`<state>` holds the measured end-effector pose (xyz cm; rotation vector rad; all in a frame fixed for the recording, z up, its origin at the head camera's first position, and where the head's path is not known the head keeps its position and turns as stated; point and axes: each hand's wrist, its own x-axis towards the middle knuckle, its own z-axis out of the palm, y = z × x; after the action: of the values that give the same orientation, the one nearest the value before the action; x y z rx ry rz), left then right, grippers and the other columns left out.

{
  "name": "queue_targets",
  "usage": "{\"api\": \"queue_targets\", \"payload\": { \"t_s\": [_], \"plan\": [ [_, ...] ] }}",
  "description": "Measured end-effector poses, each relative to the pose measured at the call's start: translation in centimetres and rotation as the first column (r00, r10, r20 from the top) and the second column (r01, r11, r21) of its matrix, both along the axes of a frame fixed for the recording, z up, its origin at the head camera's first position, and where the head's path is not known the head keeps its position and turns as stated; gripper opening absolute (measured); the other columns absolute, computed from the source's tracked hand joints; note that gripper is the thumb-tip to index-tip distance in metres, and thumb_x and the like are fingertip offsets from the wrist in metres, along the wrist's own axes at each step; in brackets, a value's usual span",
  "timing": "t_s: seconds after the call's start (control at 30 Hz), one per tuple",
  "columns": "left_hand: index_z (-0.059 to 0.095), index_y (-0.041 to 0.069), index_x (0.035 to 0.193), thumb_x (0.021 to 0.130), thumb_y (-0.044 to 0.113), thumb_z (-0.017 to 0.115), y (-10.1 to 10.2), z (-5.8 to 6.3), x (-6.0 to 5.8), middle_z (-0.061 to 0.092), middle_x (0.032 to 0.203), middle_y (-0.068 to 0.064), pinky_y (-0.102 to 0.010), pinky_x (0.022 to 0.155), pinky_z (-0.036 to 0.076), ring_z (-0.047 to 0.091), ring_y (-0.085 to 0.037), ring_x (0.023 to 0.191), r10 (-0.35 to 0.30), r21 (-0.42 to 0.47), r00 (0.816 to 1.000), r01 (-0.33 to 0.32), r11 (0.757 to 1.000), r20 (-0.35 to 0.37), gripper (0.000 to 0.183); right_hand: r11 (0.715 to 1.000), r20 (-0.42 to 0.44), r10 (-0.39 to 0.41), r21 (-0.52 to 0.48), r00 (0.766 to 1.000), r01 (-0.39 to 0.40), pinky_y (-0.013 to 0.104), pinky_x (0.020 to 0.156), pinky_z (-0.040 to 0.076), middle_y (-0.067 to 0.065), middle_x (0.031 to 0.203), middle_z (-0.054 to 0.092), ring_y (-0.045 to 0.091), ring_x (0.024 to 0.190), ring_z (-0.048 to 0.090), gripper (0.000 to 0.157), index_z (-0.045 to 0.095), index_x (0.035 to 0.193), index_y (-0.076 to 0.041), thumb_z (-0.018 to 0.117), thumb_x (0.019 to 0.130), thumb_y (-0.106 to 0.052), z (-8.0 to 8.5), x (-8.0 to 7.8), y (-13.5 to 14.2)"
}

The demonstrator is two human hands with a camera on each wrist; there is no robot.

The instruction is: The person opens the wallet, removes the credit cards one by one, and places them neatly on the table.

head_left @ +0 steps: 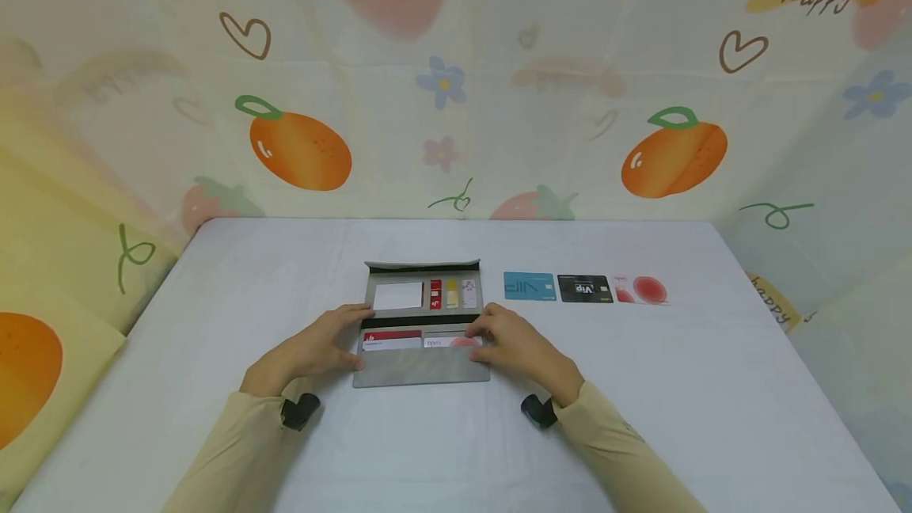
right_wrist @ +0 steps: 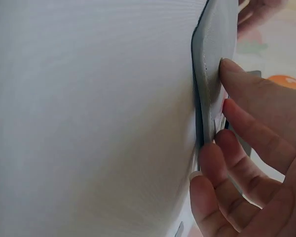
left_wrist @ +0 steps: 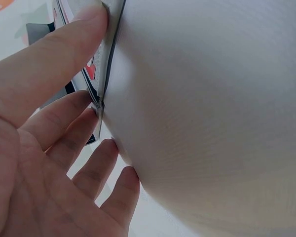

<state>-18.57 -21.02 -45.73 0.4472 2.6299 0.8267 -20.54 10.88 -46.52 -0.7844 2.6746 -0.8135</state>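
Observation:
A grey long wallet (head_left: 420, 370) lies unfolded on the table, its flap at the far side. Two cards show in its near half: a red-and-white card (head_left: 392, 340) and a pink-and-white card (head_left: 442, 343). At the wallet's left edge is my left hand (head_left: 313, 345), its thumb resting on the near edge and its fingers spread along the side. My right hand (head_left: 523, 347) grips the right edge; the thumb (right_wrist: 234, 74) presses the near pocket, with the index fingertip beside the pink-and-white card and the other fingers around the edge.
To the right of the wallet, a teal VIP card (head_left: 530, 286), a black VIP card (head_left: 585, 289) and a white card with pink circles (head_left: 641, 290) lie in a row. The wallet's far half holds a white card (head_left: 399, 296) and several small coloured cards. A white cloth (head_left: 427, 450) covers the table.

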Motion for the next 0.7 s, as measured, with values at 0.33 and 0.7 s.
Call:
{"api": "queue_targets", "payload": {
  "t_s": [0.33,0.7],
  "plan": [
    [0.043,-0.002,0.146,0.079,0.01,0.081,-0.03,0.06,0.1,0.033,0.156,-0.026,-0.068,0.114,0.025,0.025,-0.052,0.143,0.01,0.014,1.0,-0.01,1.0,0.013,0.078,1.0,0.037,0.014,0.003,0.999,-0.014,0.026,0.075,0.047,0.005,0.102,0.062,0.012,0.082,0.05,0.028,0.072,0.109,-0.005,0.079,0.084,-0.018,0.31,-0.1,-0.15],
    [0.043,-0.002,0.146,0.08,0.011,0.081,-0.09,0.03,-0.03,0.033,0.157,-0.025,-0.068,0.114,0.025,0.025,-0.052,0.144,0.007,0.003,1.0,-0.007,1.0,0.009,0.077,1.0,0.057,0.015,0.013,0.998,-0.016,0.028,0.077,0.049,0.002,0.097,0.062,0.011,0.083,0.052,0.026,0.072,0.104,-0.007,0.08,0.084,-0.02,0.35,-0.25,-0.26]
  ]
}}
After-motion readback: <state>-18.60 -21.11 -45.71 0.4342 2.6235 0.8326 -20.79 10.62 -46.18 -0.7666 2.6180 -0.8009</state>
